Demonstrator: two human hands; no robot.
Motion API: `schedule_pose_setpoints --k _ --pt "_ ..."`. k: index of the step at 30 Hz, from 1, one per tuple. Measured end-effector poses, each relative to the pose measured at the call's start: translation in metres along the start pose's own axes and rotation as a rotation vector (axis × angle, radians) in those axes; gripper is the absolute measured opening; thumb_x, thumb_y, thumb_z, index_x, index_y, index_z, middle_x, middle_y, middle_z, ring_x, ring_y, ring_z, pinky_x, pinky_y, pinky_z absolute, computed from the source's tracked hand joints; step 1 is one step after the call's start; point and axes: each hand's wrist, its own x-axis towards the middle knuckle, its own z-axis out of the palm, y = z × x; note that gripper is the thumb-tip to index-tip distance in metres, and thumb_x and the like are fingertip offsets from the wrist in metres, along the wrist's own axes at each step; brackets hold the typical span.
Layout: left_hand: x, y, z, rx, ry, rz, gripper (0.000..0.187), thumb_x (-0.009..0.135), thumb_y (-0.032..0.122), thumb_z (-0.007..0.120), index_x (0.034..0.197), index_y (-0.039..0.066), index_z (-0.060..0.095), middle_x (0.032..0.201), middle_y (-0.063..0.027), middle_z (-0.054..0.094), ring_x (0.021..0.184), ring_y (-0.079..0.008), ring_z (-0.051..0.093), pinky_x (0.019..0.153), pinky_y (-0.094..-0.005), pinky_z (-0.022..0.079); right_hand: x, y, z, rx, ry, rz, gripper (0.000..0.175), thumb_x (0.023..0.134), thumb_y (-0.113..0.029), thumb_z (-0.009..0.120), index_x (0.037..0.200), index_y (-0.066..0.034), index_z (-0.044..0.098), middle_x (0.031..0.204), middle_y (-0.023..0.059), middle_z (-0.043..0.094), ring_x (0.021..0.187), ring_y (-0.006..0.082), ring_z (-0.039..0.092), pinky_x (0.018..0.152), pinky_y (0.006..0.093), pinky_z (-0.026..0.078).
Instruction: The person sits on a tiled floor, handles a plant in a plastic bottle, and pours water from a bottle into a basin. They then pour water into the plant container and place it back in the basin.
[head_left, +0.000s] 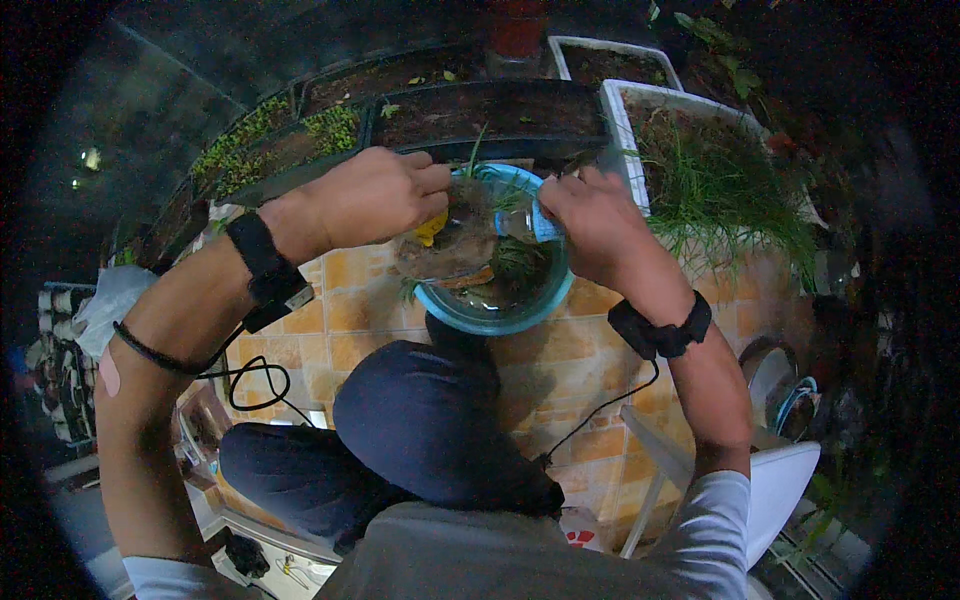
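A round light-blue plastic basin (495, 322) with green plants and water or soil inside stands on the tiles before me. My left hand (390, 191) is closed at the basin's upper left rim, beside a small yellow item (430, 229); what its fingers grip is partly hidden. My right hand (596, 217) is closed over the basin's right side, around the end of a clear plastic bottle (517, 223) with a blue part towards the middle. Some transparent plastic and brown matter (450, 251) lie between the hands. Both wrists wear black straps with cables.
Dark planters (487, 112) of soil and seedlings stand behind the basin. At the right is a white planter (622, 135) with long grass (705, 180). A white chair (780, 487) stands lower right. A black cable (262, 367) loops at the left, near a plastic bag (112, 307).
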Motion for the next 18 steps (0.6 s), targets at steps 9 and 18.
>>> schedule_pose_setpoints --k 9,18 --pt "0.002 0.001 0.000 0.022 -0.016 -0.013 0.014 0.078 0.012 0.064 0.090 0.005 0.063 0.095 -0.0079 0.059 0.092 -0.0263 0.063 0.068 -0.0382 0.057 0.009 0.001 -0.008 -0.033 0.089 -0.067 0.032 0.069 0.002 0.066 0.099 -0.0082 0.060 0.094 0.0133 0.064 0.093 0.0367 0.058 0.080 0.0464 0.043" --pt "0.002 0.006 -0.012 -0.004 -0.097 -0.030 0.013 0.076 0.011 0.064 0.087 0.005 0.061 0.092 -0.0089 0.056 0.090 -0.0280 0.062 0.067 -0.0390 0.056 0.027 -0.013 -0.011 -0.100 0.071 -0.043 0.030 0.072 -0.001 0.066 0.101 -0.0077 0.064 0.094 0.0109 0.066 0.098 0.0323 0.059 0.083 0.0430 0.042"
